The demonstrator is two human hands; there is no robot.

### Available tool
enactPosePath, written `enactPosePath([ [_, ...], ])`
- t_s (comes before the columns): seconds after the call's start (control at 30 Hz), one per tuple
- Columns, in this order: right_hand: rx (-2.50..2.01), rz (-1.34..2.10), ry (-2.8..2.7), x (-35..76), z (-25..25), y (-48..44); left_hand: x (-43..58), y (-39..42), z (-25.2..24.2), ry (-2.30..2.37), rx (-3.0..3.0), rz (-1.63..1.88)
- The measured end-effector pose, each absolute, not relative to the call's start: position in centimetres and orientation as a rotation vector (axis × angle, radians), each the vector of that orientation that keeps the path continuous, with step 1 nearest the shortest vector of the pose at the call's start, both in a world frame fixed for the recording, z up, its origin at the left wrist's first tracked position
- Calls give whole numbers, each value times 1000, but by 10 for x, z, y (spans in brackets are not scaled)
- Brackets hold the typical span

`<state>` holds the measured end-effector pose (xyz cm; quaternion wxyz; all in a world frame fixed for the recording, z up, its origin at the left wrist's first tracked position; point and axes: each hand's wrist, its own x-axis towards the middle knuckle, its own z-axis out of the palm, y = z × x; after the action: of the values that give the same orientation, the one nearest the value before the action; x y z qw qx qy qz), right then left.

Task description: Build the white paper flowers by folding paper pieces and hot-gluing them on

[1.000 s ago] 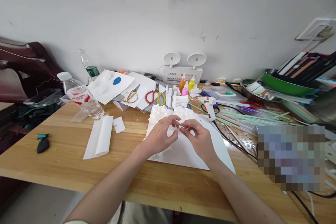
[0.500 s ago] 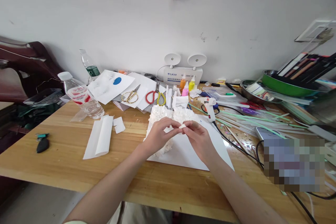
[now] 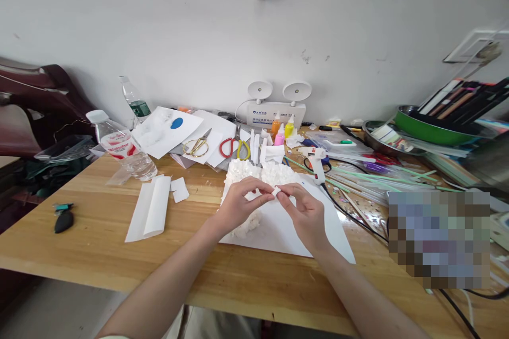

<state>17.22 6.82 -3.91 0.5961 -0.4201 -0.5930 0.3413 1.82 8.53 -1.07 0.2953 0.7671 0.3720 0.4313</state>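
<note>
My left hand (image 3: 238, 204) and my right hand (image 3: 304, 212) meet above a white sheet (image 3: 294, 228) on the wooden table (image 3: 99, 249). Both pinch one small white paper piece (image 3: 275, 190) between thumb and fingertips. Under and behind the hands lies a bumpy white paper mass (image 3: 258, 175) made of many small rolled bits. A white glue gun (image 3: 317, 163) stands just right of it, its black cord running to the right.
A folded white strip (image 3: 151, 211) and a paper scrap (image 3: 180, 189) lie to the left, near a tipped water bottle (image 3: 123, 145). Gold scissors (image 3: 196, 144), red scissors (image 3: 227, 145), small paint bottles (image 3: 280, 130) and green straws (image 3: 382, 177) crowd the back. A dark key fob (image 3: 63, 218) lies far left.
The hands have closed together and pinch the small paper piece tighter; a second ago the fingers were looser and slightly apart. Nothing else on the table moved.
</note>
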Motion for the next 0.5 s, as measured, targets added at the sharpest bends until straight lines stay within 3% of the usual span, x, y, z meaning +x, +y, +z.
enactPosePath([
  [0.5,-975,746,-1464,174,-41,69,18,84,-8,992,2024,1126],
])
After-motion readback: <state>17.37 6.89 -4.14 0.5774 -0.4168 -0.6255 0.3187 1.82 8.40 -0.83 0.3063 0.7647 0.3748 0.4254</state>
